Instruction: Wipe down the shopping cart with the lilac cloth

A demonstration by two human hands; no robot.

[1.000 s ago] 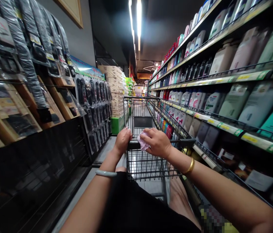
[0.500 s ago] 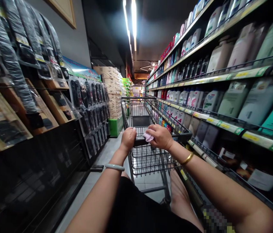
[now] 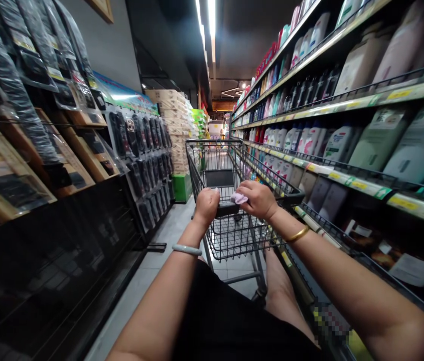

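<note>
In the middle of the head view is a dark wire shopping cart (image 3: 242, 245), with its handle (image 3: 228, 209) towards me. My left hand (image 3: 206, 204) is closed around the left part of that handle. My right hand (image 3: 259, 200) grips the handle further right, and a crumpled pale lilac cloth or tissue (image 3: 239, 198) sticks out from between its fingers. A grey panel (image 3: 219, 178) shows inside the cart's basket. The undersides of both hands are hidden.
Shelves of shampoo-like bottles (image 3: 337, 143) run close along the cart's right side. On the left hang packaged belts (image 3: 27, 60) and a rack of small packs (image 3: 140, 165). Stacked boxes (image 3: 172, 125) stand further along the aisle. Pale floor tiles (image 3: 151, 271) lie between.
The bottles and shelves on the right have shifted outwards and look nearer. Cart and hands sit slightly higher and further right in view. Both hands keep their hold on the handle.
</note>
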